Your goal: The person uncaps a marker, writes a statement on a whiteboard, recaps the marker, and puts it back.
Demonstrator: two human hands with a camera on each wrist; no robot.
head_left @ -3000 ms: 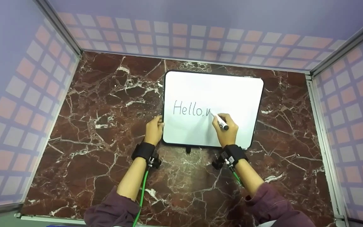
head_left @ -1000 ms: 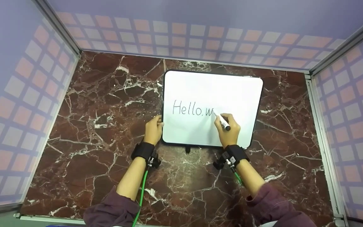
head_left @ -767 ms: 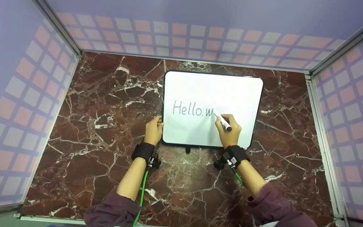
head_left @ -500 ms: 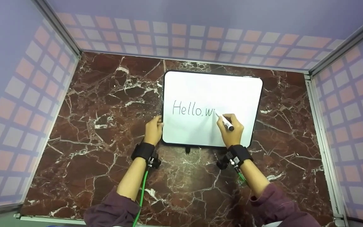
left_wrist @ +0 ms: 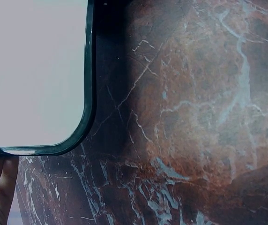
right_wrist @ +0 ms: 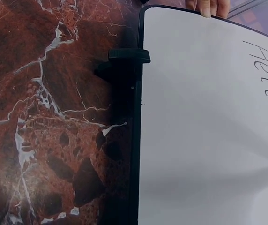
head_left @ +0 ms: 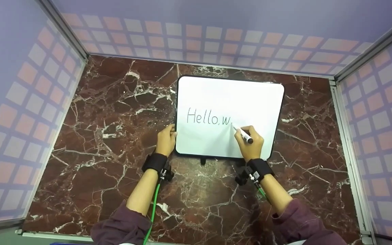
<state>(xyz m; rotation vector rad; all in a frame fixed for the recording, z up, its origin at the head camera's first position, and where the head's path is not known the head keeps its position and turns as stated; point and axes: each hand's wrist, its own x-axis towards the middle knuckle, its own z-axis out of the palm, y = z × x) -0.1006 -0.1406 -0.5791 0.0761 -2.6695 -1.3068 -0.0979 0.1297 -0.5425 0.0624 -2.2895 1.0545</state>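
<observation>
A whiteboard (head_left: 209, 92) with a black frame lies slightly turned on the marble-patterned table. Across its left half runs the handwritten "Hello,w" (head_left: 209, 117), with a small dark mark just right of the w. My right hand (head_left: 253, 144) grips a white marker (head_left: 244, 135), its dark end toward me and its tip at that mark. At the board's left edge, my left hand (head_left: 165, 140) pinches the frame. The left wrist view shows its fingers (left_wrist: 3, 180) below the rim; in the right wrist view, its thumb (right_wrist: 204, 9) rests on the rim. My right hand is outside its own wrist view.
A black clip-like piece (right_wrist: 129, 56) juts from the board's near edge. Purple walls with pink and white squares (head_left: 194, 31) enclose the table (head_left: 114, 163) at the back and sides. A green cable (head_left: 154, 211) runs along my left forearm.
Since three seconds ago the partial w has become whole and a small mark has appeared after it. My right hand and the marker have shifted right, lately slightly toward me. My left hand stays put.
</observation>
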